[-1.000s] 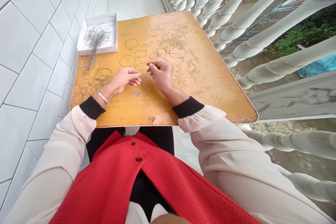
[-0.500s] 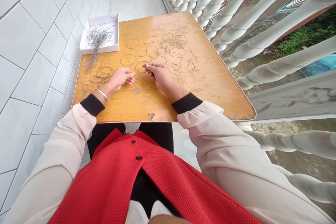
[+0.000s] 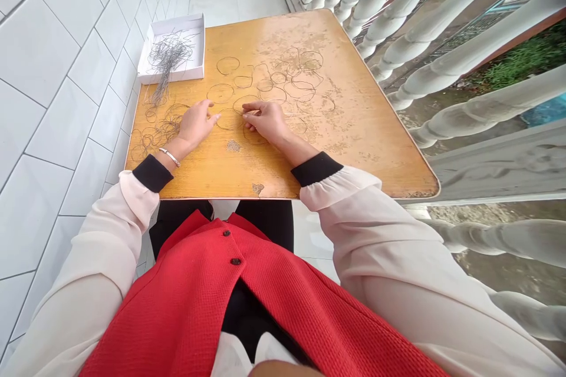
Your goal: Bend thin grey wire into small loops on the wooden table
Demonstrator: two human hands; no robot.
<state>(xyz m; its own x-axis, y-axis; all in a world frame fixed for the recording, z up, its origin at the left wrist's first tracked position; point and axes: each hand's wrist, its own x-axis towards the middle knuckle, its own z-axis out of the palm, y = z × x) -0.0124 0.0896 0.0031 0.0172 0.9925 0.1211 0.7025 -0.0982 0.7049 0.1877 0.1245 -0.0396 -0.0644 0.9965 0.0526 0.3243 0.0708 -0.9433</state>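
Note:
My left hand (image 3: 196,125) is over the left part of the table, beside a tangle of wire rings (image 3: 170,123). Its thumb and index finger are apart, and I see nothing between them. Opposite it, my right hand (image 3: 266,119) is closed in a pinch on a thin dark wire, hard to make out against the tabletop. Wire loops (image 3: 221,93) lie flat just beyond the hands. More overlapping wire rings (image 3: 300,91) spread over the right middle of the table, some partly hidden by my right hand.
A shallow white box (image 3: 198,62) stands at the table's far left corner, with a bundle of thin wires (image 3: 165,65) hanging over its near edge. The yellow wooden table (image 3: 354,153) has worn patches. A tiled wall (image 3: 57,94) runs along the left, white balusters (image 3: 411,88) along the right.
My left hand has opened its pinch and shifted slightly left. My right hand stays pinched in nearly the same spot. The whole view has shifted a little.

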